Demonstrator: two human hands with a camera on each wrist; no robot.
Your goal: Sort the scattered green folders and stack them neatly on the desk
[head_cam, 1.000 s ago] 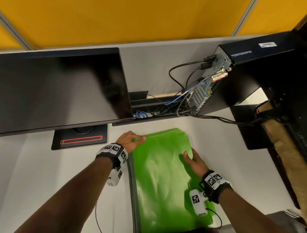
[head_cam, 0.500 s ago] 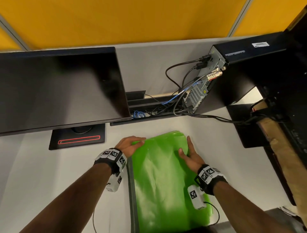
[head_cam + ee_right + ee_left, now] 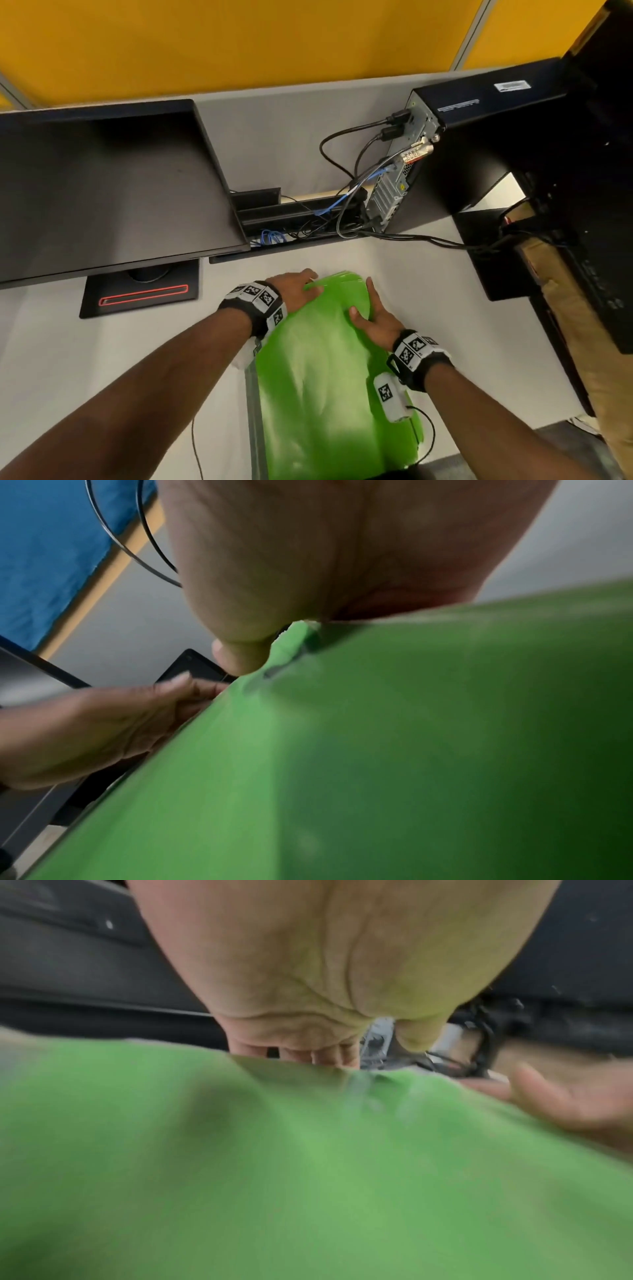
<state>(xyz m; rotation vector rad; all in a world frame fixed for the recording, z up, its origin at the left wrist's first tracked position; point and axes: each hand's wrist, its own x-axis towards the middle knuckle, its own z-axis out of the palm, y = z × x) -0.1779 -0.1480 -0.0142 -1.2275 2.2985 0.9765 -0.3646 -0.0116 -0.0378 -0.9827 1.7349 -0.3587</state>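
A white bench [image 3: 428, 308] stands against a grey screen under yellow wall panels [image 3: 239, 41], carrying a dark monitor [image 3: 102, 192] and a cabled black computer tower [image 3: 479, 144] whose white label [image 3: 510, 85] is too small to read. The green folders [image 3: 325, 377] lie stacked on the near bench. The left hand [image 3: 294, 286] rests near-straight fingers on their far-left corner, and the right hand [image 3: 375, 317] lays straight fingers along the right edge, neither gripping.

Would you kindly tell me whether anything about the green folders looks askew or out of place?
Slightly, yes. At the far end of the green folders, between the left hand and right hand, several edges show stepped rather than flush, so the stack is not yet square. Nothing looks spilled or damaged.
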